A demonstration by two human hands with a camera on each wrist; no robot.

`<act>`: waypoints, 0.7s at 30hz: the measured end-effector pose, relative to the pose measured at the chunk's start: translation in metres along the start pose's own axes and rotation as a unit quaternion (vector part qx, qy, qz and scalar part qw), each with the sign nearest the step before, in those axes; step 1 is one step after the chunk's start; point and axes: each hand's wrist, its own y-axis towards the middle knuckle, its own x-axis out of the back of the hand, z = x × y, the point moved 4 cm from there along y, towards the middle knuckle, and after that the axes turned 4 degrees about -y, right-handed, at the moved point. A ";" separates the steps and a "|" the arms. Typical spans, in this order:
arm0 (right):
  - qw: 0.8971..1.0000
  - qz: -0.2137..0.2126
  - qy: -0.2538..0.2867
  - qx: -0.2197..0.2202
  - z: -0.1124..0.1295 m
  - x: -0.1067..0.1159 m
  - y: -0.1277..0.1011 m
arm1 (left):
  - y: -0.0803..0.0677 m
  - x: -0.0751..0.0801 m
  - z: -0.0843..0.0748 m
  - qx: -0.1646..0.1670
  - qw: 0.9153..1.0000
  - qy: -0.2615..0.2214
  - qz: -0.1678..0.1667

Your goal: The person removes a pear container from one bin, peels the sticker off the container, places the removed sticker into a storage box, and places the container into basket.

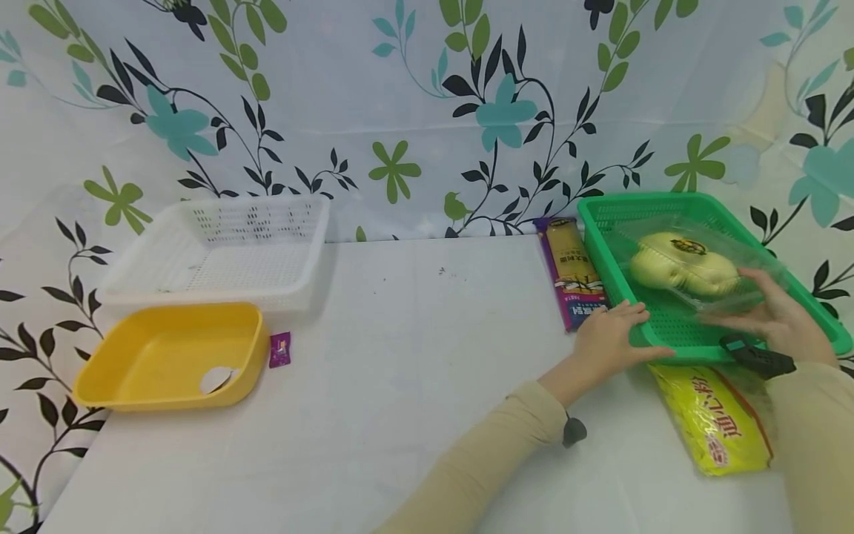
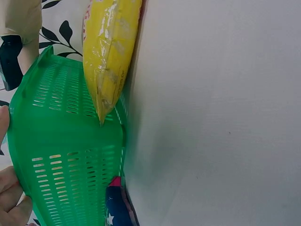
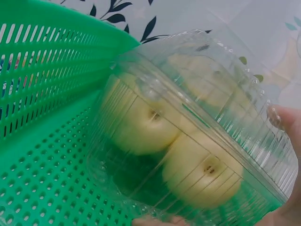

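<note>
A clear plastic clamshell box [image 1: 694,267] of pale yellow buns is held inside the green basket [image 1: 667,337], its underside apparently just above or on the perforated floor; which of the two cannot be told. It is gripped by the right hand [image 1: 777,315] from the near side, fingers curled along the box's edge with a fingertip [image 3: 277,117] seen through the plastic, so that the box is kept level. The basket is steadied by the left hand [image 1: 610,337], laid over its near left corner with the fingers stretched flat along the rim, apparently to stop it sliding on the white table [image 1: 414,386]. Both forearms, in beige sleeves, are extended forward from the lower right. Just beyond the left hand a purple pasta packet [image 1: 574,278] lies against the basket's left wall, and nearer the body, between the two wrists, a yellow noodle bag [image 1: 717,423] is tucked against the basket's front edge. Well away to the left of the left hand stand a yellow tub [image 1: 167,356] and a white basket [image 1: 220,248].
</note>
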 end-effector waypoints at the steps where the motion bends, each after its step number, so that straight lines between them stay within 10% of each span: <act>1: 1.000 0.002 0.009 -0.011 0.001 0.000 0.002 | 0.000 0.001 0.000 0.001 1.000 0.001 -0.001; 12: 0.995 0.020 0.088 -0.031 0.000 0.004 0.002 | 0.001 -0.001 0.000 0.011 0.999 -0.034 -0.005; 21: 0.998 0.032 0.052 -0.031 0.009 -0.006 -0.001 | 0.006 0.004 -0.001 0.036 0.998 -0.042 0.004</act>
